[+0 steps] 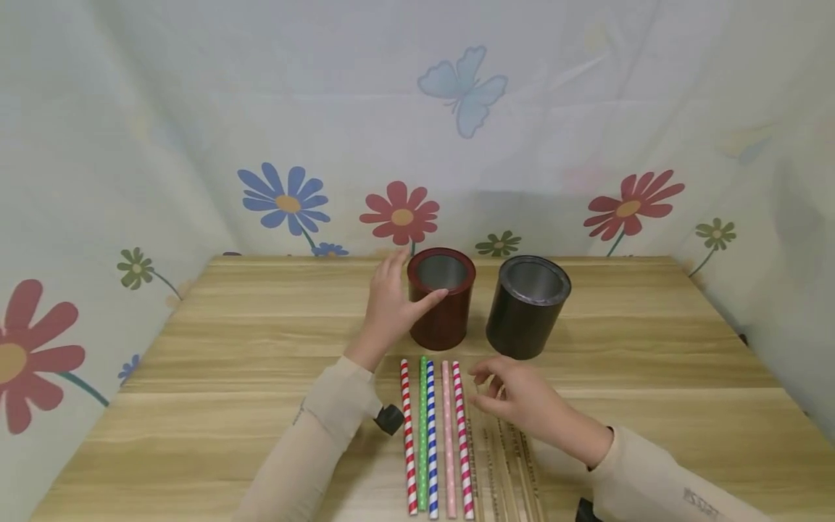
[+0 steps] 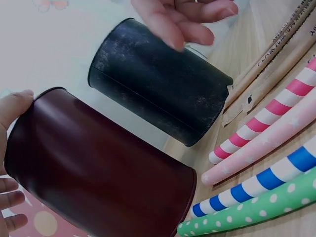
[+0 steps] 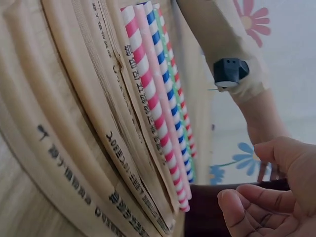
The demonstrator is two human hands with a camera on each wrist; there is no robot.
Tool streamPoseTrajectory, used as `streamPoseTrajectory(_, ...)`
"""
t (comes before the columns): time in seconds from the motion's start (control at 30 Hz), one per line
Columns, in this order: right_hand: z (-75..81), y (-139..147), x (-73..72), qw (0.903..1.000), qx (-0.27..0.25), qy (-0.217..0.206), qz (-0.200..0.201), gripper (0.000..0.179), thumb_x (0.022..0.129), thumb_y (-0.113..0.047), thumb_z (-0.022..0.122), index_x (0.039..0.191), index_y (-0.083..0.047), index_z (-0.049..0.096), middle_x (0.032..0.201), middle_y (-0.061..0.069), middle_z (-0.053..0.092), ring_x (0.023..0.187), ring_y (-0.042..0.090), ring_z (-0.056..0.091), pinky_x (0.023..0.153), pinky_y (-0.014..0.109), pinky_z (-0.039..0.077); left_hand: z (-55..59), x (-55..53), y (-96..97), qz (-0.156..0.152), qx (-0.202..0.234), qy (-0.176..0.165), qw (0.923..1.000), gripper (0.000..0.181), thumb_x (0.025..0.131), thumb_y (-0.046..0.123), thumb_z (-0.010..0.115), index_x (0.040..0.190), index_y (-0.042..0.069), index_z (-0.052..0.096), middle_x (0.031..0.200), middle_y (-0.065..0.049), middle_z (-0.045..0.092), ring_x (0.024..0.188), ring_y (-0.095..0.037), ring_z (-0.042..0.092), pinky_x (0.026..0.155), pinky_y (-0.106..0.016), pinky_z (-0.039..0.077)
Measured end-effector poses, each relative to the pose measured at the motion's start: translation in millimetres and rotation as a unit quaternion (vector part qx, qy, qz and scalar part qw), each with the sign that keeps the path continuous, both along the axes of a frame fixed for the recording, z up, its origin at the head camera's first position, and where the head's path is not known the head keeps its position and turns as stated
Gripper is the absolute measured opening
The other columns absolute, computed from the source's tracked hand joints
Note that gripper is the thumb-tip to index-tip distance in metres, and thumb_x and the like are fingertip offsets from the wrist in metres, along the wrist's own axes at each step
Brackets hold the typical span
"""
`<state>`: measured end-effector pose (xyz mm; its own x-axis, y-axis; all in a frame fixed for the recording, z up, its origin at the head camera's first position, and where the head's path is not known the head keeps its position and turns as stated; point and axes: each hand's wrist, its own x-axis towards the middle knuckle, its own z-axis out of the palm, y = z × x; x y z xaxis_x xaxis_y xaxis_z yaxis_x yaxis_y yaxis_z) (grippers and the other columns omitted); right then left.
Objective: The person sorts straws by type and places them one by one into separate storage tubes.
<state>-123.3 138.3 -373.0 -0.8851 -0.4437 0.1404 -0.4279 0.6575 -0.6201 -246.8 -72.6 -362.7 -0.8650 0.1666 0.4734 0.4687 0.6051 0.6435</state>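
My left hand (image 1: 390,304) is at the left side of a dark red can (image 1: 442,322), fingers spread and fairly straight, with the thumb lying across the front of its rim. The can's open top shows a grey inside. My right hand (image 1: 515,395) hovers with loosely bent fingers over straws in printed brown paper sleeves (image 1: 505,464); nothing shows in its grasp. Side by side left of these lie several patterned straws: red-striped (image 1: 408,442), green dotted (image 1: 422,435), blue-striped (image 1: 432,449), pale pink (image 1: 449,442) and pink-striped (image 1: 462,442).
A black can (image 1: 525,319), upright with an open top, stands right of the red one, beyond my right hand. Both stand on a wood-grain table (image 1: 215,377), towards its back edge. A flower-printed cloth (image 1: 326,109) hangs behind and at the sides.
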Motion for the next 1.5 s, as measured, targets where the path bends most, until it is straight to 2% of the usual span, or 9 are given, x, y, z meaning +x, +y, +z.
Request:
streamPoseTrajectory(0.13,-3.8,-11,-8.1,0.9997,0.015,-0.016,0.006,0.023,0.086,-0.016,0.069,0.103,0.0,0.067,0.087,0.002,0.065,0.072,0.004,0.056,0.064,0.019,0.049,-5.5,-0.1,-0.3,-0.011,0.028,-0.046,0.9985,0.088,0.079,0.043,0.076,0.147,0.005,0.034,0.148,-0.016,0.041,0.137,-0.033,0.038,0.111,-0.053,0.036)
streamPoseTrajectory(0.23,-4.4,-16,-15.3,0.999,0.023,-0.038,0.004,0.02,0.085,-0.015,0.069,0.099,0.0,0.067,0.08,0.0,0.066,0.065,0.001,0.053,0.058,0.017,0.045,-7.7,-0.3,0.8,-0.022,0.056,-0.082,0.9948,0.087,0.081,0.043,0.074,0.148,0.008,0.033,0.149,-0.014,0.041,0.137,-0.031,0.039,0.11,-0.052,0.038)
streamPoseTrajectory(0.37,-3.4,-23,-23.7,0.9968,0.03,-0.073,-0.007,0.021,0.084,-0.013,0.069,0.095,0.004,0.066,0.071,0.002,0.066,0.052,0.004,0.054,0.05,0.018,0.043,-8.2,0.1,1.7,-0.028,0.082,-0.1,0.9912,0.087,0.081,0.043,0.075,0.149,0.009,0.032,0.149,-0.012,0.04,0.137,-0.03,0.04,0.11,-0.051,0.038)
streamPoseTrajectory(0.53,-3.3,-31,-30.1,0.9919,0.057,-0.108,-0.037,0.017,0.083,-0.013,0.07,0.09,0.002,0.065,0.062,0.002,0.064,0.047,0.013,0.06,0.048,0.021,0.045,-8.3,0.3,1.0,-0.031,0.092,-0.106,0.9897,0.087,0.08,0.043,0.075,0.149,0.01,0.032,0.15,-0.012,0.04,0.137,-0.029,0.04,0.11,-0.051,0.038)
streamPoseTrajectory(0.77,-4.1,-43,-36.6,0.9838,0.098,-0.128,-0.079,0.013,0.082,-0.014,0.072,0.079,-0.004,0.064,0.057,0.001,0.06,0.045,0.013,0.061,0.046,0.021,0.044,-7.9,-1.9,1.5,-0.034,0.093,-0.105,0.9895,0.088,0.081,0.043,0.074,0.149,0.009,0.031,0.149,-0.011,0.04,0.136,-0.028,0.041,0.109,-0.049,0.039)
streamPoseTrajectory(0.97,-6.9,-52,-39.5,0.9774,0.129,-0.135,-0.1,0.017,0.082,-0.015,0.072,0.074,-0.007,0.059,0.054,0.001,0.057,0.043,0.01,0.056,0.044,0.021,0.041,-6.0,0.5,1.5,-0.037,0.095,-0.105,0.9892,0.087,0.081,0.041,0.075,0.148,0.007,0.032,0.148,-0.013,0.042,0.135,-0.03,0.042,0.11,-0.049,0.039)
streamPoseTrajectory(1.13,-9.2,-57,-43.0,0.9739,0.162,-0.122,-0.102,0.022,0.082,-0.019,0.074,0.07,-0.01,0.057,0.048,-0.001,0.056,0.043,0.009,0.053,0.046,0.022,0.038,-5.2,1.6,2.3,-0.039,0.096,-0.106,0.9889,0.088,0.08,0.041,0.075,0.148,0.007,0.031,0.15,-0.013,0.04,0.137,-0.03,0.04,0.111,-0.049,0.037)
streamPoseTrajectory(1.33,-9.9,-64,-46.9,0.9644,0.179,-0.156,-0.117,0.023,0.084,-0.025,0.073,0.076,-0.009,0.059,0.058,0.001,0.057,0.045,0.011,0.055,0.043,0.021,0.037,-4.8,2.2,3.0,-0.04,0.094,-0.105,0.9892,0.088,0.08,0.04,0.075,0.149,0.006,0.031,0.15,-0.014,0.04,0.137,-0.03,0.04,0.111,-0.049,0.037)
streamPoseTrajectory(1.5,-11.2,-68,-48.4,0.9647,0.161,-0.169,-0.122,0.022,0.085,-0.021,0.073,0.08,-0.007,0.057,0.065,0.004,0.058,0.045,0.011,0.058,0.042,0.019,0.04,-5.2,1.6,2.0,-0.037,0.091,-0.101,0.99,0.088,0.081,0.04,0.075,0.149,0.006,0.031,0.149,-0.015,0.041,0.137,-0.03,0.041,0.111,-0.049,0.037)
